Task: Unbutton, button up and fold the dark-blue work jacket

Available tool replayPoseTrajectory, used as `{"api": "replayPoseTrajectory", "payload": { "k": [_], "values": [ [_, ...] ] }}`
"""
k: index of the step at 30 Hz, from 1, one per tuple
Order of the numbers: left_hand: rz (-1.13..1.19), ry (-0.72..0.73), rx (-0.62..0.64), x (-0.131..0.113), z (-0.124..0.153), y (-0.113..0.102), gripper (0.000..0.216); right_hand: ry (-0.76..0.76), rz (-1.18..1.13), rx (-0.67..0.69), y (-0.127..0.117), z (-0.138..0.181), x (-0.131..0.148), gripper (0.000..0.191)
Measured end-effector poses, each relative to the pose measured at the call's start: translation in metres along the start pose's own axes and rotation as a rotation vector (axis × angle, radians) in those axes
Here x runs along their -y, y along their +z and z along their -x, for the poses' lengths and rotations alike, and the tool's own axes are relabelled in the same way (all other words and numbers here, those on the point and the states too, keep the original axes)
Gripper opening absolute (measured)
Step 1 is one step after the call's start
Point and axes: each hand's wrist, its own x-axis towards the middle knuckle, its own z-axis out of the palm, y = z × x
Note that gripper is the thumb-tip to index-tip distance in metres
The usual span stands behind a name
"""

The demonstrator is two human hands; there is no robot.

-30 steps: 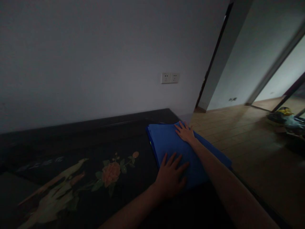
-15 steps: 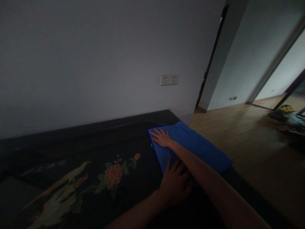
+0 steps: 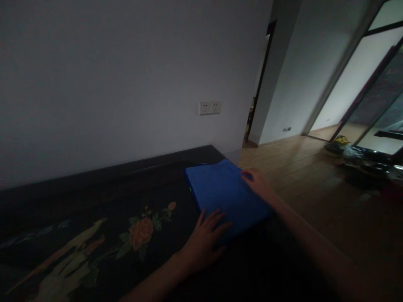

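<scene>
A folded blue garment [image 3: 220, 188] lies flat near the right end of a dark table [image 3: 170, 256]. My left hand [image 3: 208, 235] is open at its near left corner, fingers spread and the fingertips resting on the cloth. At the garment's far right edge is my right hand [image 3: 256, 182], with thumb and forefinger bent together at the edge of the cloth. The other fingers of that hand are mostly hidden behind it. A small tab or loop shows at the garment's far edge.
The glossy tabletop carries a flower picture [image 3: 141, 233] and a bird picture. A pale wall with a double socket [image 3: 210, 108] stands behind. Right of the table is wooden floor [image 3: 302, 167], with bagged items [image 3: 341, 147] farther off near a glass door.
My right hand has moved from the garment's far left corner across to its right edge, its spread fingers now bent. The left hand stays by the near left corner. The view has turned right.
</scene>
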Motion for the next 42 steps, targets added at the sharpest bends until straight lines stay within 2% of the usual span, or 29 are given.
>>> {"api": "replayPoseTrajectory", "payload": {
  "k": [2, 4, 8, 14, 20, 25, 33, 37, 42],
  "values": [
    [-0.058, 0.015, 0.006, 0.001, 0.003, 0.005, 0.070, 0.129, 0.051, -0.038, -0.020, 0.021, -0.036, 0.032],
    [-0.108, 0.042, 0.006, 0.000, 0.002, 0.009, 0.067, 0.226, 0.086, -0.035, -0.028, 0.040, -0.062, 0.035],
    [-0.165, 0.075, 0.013, -0.003, 0.000, 0.013, 0.065, 0.280, 0.091, 0.017, -0.018, 0.065, -0.084, 0.034],
    [-0.218, 0.057, -0.034, -0.002, 0.000, 0.023, 0.055, 0.270, 0.068, 0.006, 0.001, 0.066, -0.083, 0.027],
    [-0.234, 0.035, -0.023, -0.003, -0.004, 0.025, 0.056, 0.280, 0.034, -0.001, 0.010, 0.056, -0.078, 0.024],
    [-0.229, 0.024, -0.025, -0.006, -0.002, 0.023, 0.057, 0.327, -0.009, -0.013, 0.004, 0.057, -0.078, 0.025],
    [-0.228, 0.060, -0.056, -0.003, 0.001, 0.026, 0.053, 0.499, -0.094, 0.037, -0.012, 0.085, -0.087, 0.037],
    [-0.290, 0.049, -0.082, -0.001, 0.000, 0.030, 0.053, 0.577, -0.216, 0.105, -0.010, 0.091, -0.083, 0.039],
    [-0.291, 0.053, -0.079, 0.000, -0.003, 0.030, 0.052, 0.598, -0.306, 0.082, -0.003, 0.083, -0.076, 0.034]
  ]
}}
